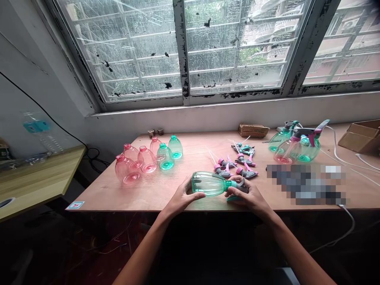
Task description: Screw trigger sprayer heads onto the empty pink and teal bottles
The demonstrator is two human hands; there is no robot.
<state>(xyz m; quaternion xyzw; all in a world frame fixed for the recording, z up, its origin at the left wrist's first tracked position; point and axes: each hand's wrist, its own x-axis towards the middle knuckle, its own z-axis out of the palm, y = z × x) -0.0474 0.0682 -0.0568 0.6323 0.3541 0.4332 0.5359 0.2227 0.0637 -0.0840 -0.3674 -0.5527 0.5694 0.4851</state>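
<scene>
A clear green spray bottle (209, 184) lies on its side in the air just above the table's front edge, its neck pointing right. My left hand (185, 194) is closed around its base end. At the neck, my right hand (247, 194) grips a grey and green trigger spray head (241, 187), which meets the bottle's mouth; whether its threads are engaged I cannot tell. Just beyond my hands lie several loose spray heads, some grey and pink (246, 172), others green and black (244, 149), with thin tubes. To the left stand open red bottles (147, 160) and two open green bottles (165, 157).
Spray bottles with heads fitted (287, 150) stand at the right rear, near white cables and a cardboard box (360, 136). A brown wrapped block (253, 130) sits by the wall. A blurred patch (305, 184) covers items at right. Another table (71, 162) stands left.
</scene>
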